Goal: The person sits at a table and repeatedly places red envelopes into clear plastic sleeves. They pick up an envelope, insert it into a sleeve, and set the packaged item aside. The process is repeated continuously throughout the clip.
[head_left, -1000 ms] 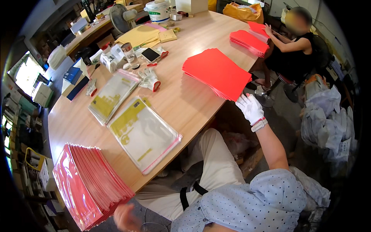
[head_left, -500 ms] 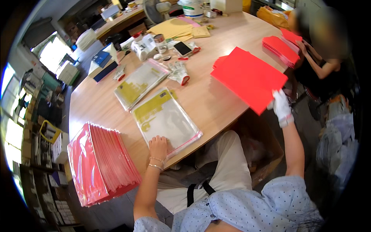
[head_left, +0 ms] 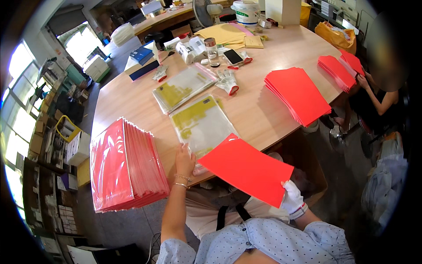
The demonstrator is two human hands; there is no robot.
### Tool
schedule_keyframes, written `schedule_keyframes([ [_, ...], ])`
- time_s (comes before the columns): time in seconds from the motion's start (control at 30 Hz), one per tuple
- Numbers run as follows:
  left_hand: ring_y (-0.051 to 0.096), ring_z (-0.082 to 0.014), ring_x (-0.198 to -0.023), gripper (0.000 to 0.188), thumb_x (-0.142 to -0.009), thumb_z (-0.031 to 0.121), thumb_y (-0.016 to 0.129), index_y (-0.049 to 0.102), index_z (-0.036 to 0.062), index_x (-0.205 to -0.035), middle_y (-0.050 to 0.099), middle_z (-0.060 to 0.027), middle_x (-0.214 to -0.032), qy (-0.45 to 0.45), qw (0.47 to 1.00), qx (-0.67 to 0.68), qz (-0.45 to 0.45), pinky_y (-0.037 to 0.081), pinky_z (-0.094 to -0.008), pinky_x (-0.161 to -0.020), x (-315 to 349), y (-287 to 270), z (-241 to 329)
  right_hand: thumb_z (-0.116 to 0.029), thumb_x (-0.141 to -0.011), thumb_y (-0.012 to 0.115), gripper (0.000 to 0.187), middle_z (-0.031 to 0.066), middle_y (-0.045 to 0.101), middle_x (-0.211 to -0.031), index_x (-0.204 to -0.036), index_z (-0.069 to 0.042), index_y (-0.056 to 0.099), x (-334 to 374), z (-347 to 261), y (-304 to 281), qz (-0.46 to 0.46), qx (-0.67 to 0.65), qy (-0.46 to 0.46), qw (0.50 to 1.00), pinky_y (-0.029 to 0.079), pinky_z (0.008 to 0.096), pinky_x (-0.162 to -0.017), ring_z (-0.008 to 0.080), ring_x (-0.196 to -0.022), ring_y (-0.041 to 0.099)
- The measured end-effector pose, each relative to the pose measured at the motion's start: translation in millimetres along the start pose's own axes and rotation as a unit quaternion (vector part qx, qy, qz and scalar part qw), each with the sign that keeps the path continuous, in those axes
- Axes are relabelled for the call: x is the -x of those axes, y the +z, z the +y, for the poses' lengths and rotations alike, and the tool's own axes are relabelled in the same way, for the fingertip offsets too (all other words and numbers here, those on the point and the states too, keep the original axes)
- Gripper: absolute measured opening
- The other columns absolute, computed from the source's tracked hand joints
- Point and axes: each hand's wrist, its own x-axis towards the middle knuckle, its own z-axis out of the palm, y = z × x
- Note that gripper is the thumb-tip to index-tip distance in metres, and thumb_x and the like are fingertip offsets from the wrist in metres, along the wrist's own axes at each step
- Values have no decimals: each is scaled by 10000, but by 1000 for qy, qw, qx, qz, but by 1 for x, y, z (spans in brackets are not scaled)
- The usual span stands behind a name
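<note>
My right hand [head_left: 293, 198], in a white glove, grips the near right corner of a red sheet [head_left: 246, 169]. The sheet is held tilted above the table edge and my lap, and its far corner overlaps a stack of clear plastic bags [head_left: 211, 127]. Bare and with bracelets at the wrist, my left hand [head_left: 184, 162] has its fingers closed at the bags' near left edge. To the right lies a fanned stack of red sheets [head_left: 296, 94]. A tall pile of red sheets in clear bags [head_left: 114, 165] stands at the left table edge.
Another stack of clear bags [head_left: 184, 88] lies farther back, near white gloves [head_left: 227, 81], a phone [head_left: 233, 56] and a glass jar [head_left: 212, 50]. Yellow envelopes [head_left: 224, 34] and a white bucket [head_left: 245, 14] sit behind. A co-worker at right handles red sheets [head_left: 336, 70].
My right hand has carried the red sheet from the right-hand stack leftward and nearer, over the bags' edge. My left hand has shifted from lying on the bags to their near left edge.
</note>
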Motion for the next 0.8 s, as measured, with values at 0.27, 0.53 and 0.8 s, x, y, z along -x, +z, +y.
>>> schedule_keyframes([
  [0.27, 612, -122, -619, 256, -851, 202, 604, 622, -45, -919, 656, -108, -735, -319, 788, 449, -276, 494, -257, -541, -16, -35, 3, -141, -921, 413, 180, 8, 561, -866, -1081, -95, 481, -1, 14, -17, -26, -55, 26, 998, 459, 271, -528, 114, -631, 539],
  [0.53, 620, -192, -638, 285, -802, 179, 638, 597, -28, -993, 644, -125, -743, -349, 846, 347, -204, 492, -319, -556, 20, -22, 35, -145, -923, 442, 55, 1, 496, -733, -952, -111, 475, 3, 27, 25, -8, 24, -37, 999, 397, 260, -482, 97, -540, 460],
  [0.8, 598, -255, -798, 257, -804, 169, 637, 566, 1, -984, 578, -143, -1000, -207, 948, 243, -19, 496, -344, -683, 14, -17, 64, -166, -945, 435, 85, -4, 507, -739, -948, -115, 504, -4, 42, 28, 37, -56, 53, 996, 426, 262, -545, 100, -570, 472],
])
